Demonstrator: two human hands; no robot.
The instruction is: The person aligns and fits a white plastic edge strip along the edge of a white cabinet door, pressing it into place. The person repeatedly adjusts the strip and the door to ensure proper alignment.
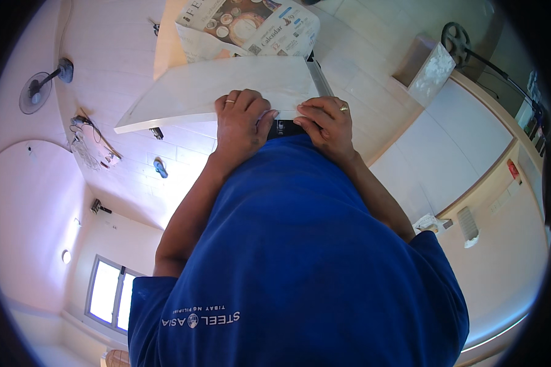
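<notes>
We saw both hands, left hand (242,119) & right hand (327,122), pressed on the pale tile's (226,88) near edge at frame centre. Newspaper (251,27) blocked the top centre. Tiled floor (122,49) lay open upper left.

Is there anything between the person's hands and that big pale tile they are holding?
Nothing visible. The left hand and the right hand both rest straight on the near edge of the pale tile. The newspaper lies beyond the tile, not between.
</notes>
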